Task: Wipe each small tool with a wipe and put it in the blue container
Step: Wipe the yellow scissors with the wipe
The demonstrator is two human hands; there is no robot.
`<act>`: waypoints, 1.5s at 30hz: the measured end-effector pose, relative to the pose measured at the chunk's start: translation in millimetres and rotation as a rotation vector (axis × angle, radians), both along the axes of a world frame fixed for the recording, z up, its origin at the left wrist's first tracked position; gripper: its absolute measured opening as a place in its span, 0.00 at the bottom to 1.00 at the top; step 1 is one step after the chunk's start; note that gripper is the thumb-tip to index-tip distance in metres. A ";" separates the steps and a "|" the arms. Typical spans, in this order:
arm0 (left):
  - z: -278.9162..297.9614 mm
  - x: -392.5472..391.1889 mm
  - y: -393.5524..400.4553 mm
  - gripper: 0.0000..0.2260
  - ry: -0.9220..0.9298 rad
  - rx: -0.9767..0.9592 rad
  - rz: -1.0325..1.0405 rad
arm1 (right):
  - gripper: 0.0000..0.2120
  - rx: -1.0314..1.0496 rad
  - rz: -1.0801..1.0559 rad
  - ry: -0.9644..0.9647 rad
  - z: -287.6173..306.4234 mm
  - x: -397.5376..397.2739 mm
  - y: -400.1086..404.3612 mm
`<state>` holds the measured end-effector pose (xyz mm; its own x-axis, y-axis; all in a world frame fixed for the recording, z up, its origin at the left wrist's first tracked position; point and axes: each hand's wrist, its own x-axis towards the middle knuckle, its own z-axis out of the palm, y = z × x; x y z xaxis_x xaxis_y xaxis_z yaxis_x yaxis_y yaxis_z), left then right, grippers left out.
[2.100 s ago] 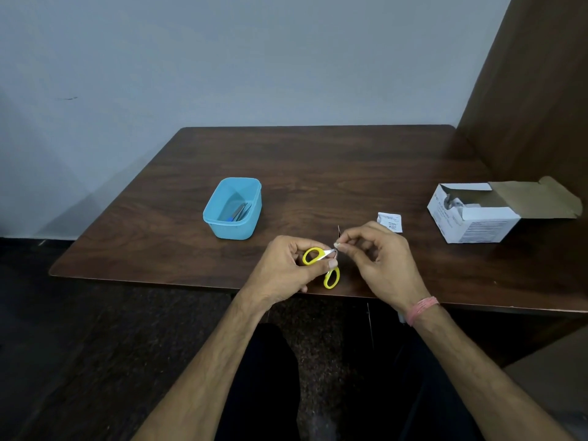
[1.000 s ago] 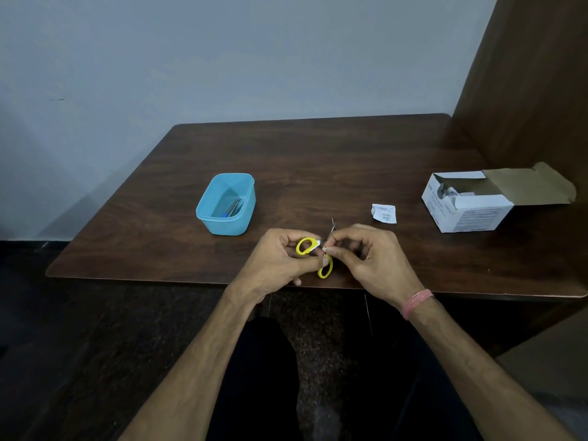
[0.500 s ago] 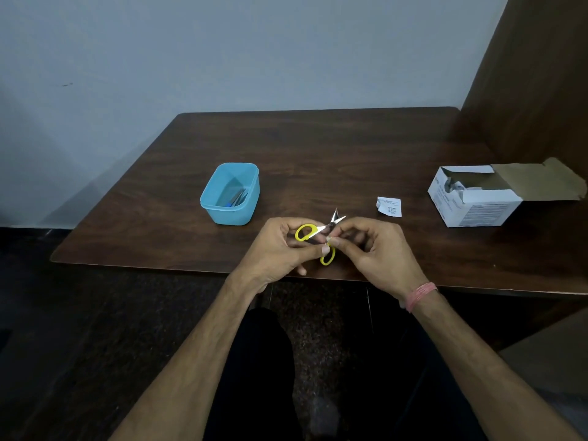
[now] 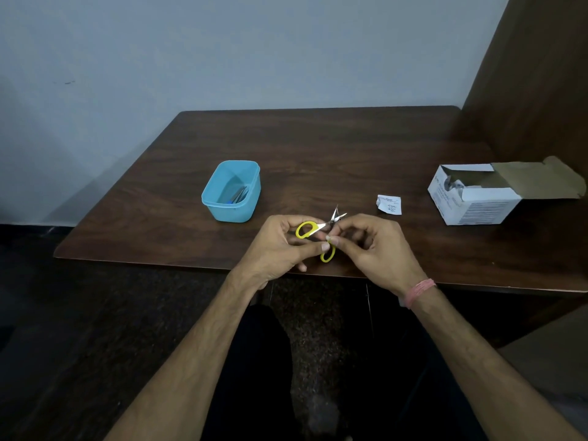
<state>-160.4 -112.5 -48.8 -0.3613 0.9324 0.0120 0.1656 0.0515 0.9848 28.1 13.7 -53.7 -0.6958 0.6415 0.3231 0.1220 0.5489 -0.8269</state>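
Observation:
Small scissors [image 4: 305, 229] with yellow handles are held over the table's near edge, their short blades spread apart and pointing away from me. My left hand [image 4: 276, 246] grips the handles. My right hand [image 4: 375, 246] pinches the scissors near the pivot with thumb and forefinger; a wipe between those fingers is too small to make out. The blue container [image 4: 230, 192] stands to the left on the table and holds a few small tools.
A torn white wipe sachet [image 4: 388, 204] lies right of my hands. An open white cardboard box [image 4: 477, 195] sits at the right of the dark wooden table [image 4: 318, 154]. A brown partition rises at the far right; a grey wall stands behind.
The scissor blades have opened from closed to spread apart. Both hands stay together at the near table edge, with small shifts of the fingers on the scissors.

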 end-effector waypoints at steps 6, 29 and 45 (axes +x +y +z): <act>0.2 -1.5 0.9 0.15 0.002 -0.002 -0.013 | 0.05 -0.057 -0.057 0.020 -2.5 -3.2 3.5; -1.5 -2.1 0.6 0.18 -0.045 0.030 0.015 | 0.04 0.046 -0.042 -0.024 -3.1 2.3 -0.2; -1.2 -1.6 3.6 0.17 -0.070 0.016 0.035 | 0.04 0.114 -0.076 0.008 -3.3 -1.0 -1.3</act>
